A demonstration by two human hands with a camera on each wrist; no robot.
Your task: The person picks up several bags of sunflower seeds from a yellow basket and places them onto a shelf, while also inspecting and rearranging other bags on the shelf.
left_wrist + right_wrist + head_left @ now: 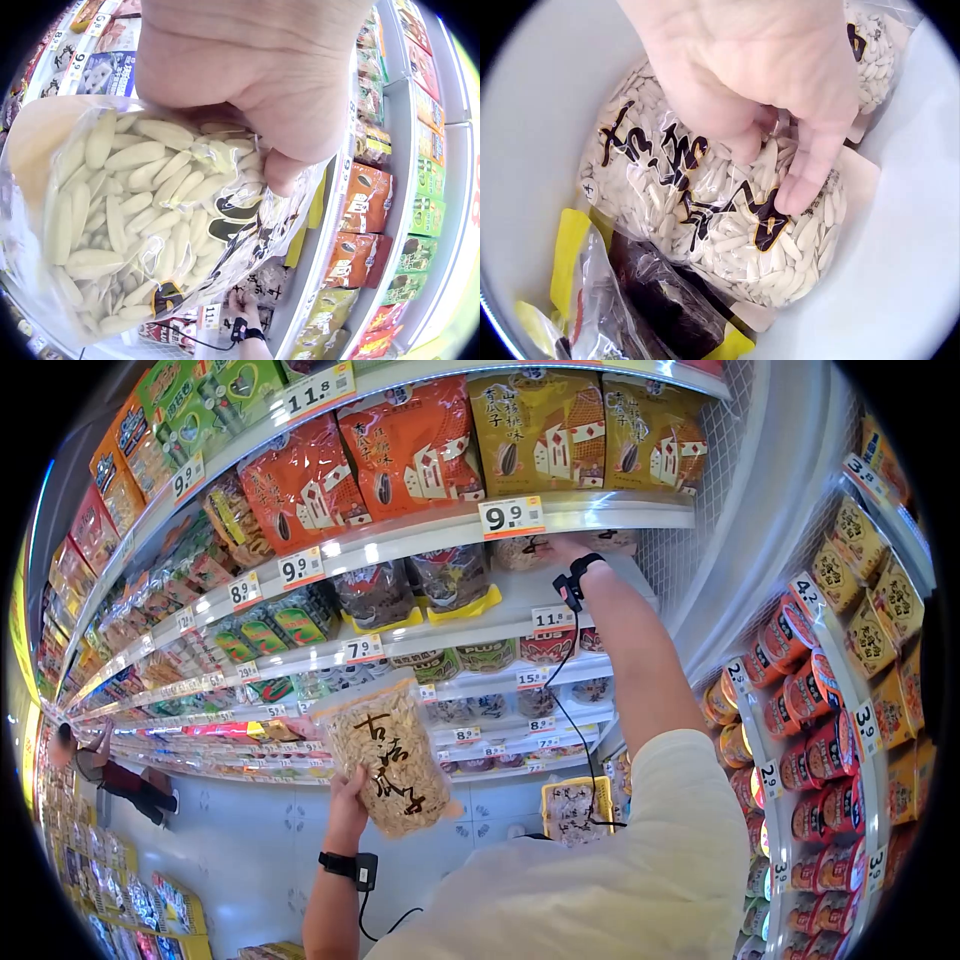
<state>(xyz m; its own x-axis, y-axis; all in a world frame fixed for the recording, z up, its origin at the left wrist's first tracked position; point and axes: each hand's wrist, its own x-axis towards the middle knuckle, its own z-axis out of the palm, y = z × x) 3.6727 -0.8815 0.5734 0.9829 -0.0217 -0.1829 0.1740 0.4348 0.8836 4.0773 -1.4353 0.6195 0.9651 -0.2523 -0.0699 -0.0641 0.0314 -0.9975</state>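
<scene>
The head view shows a person's left hand (346,810) clamped on a bag of seeds (400,730), which is held in the air before the lower shelves. The hand grips the bag at its lower left edge, so most of the bag stands up and to the right of the grip, slightly tilted. In the left wrist view the thumb (283,172) presses on the printed front.

The right hand (765,67) reaches onto a white shelf (525,600), where a second bag (727,262) lies near the right end, set back from the front edge. Its thumb and forefinger rest apart on that bag's upper face; whether they also pinch the film, one cannot tell. A third bag (874,67) lies just beside it, farther toward the shelf's right end. On the other side, to the left in the head view, stand dark bags (450,575) with yellow bases.

The held bag is clear plastic, plump with long, pale seeds (139,157). Large black characters with a thin gold outline run down its front, and a tan panel shows at one end. The shelf bag bears matching lettering and similar seeds.
</scene>
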